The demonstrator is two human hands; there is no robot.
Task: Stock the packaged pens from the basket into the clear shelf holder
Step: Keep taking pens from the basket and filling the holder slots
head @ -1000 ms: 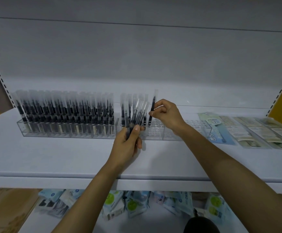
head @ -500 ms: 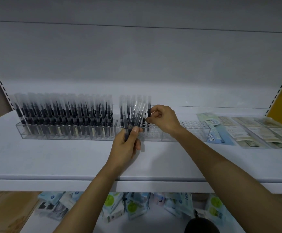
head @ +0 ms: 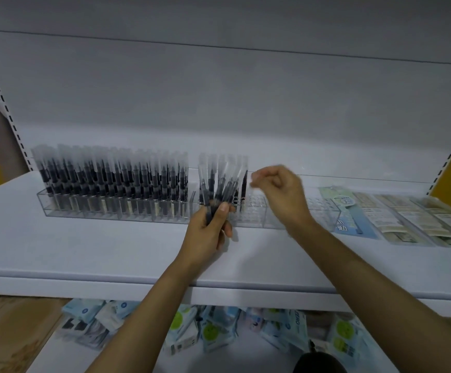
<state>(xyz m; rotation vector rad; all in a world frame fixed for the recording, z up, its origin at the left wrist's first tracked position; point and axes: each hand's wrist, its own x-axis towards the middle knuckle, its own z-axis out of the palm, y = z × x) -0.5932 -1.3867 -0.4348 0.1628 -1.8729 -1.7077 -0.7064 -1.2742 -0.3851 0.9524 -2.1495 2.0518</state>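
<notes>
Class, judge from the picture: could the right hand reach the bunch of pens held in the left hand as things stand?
Probably yes. The right hand hovers just beside the bunch of pens, fanned upward from the left hand, with nothing between them.

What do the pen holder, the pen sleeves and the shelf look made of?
Holder: clear hard plastic, likely acrylic; see-through walls with glossy edges. Pen sleeves: thin frosted plastic film, tops translucent. Shelf: smooth matte white, probably painted metal or laminate; cannot tell which.
</notes>
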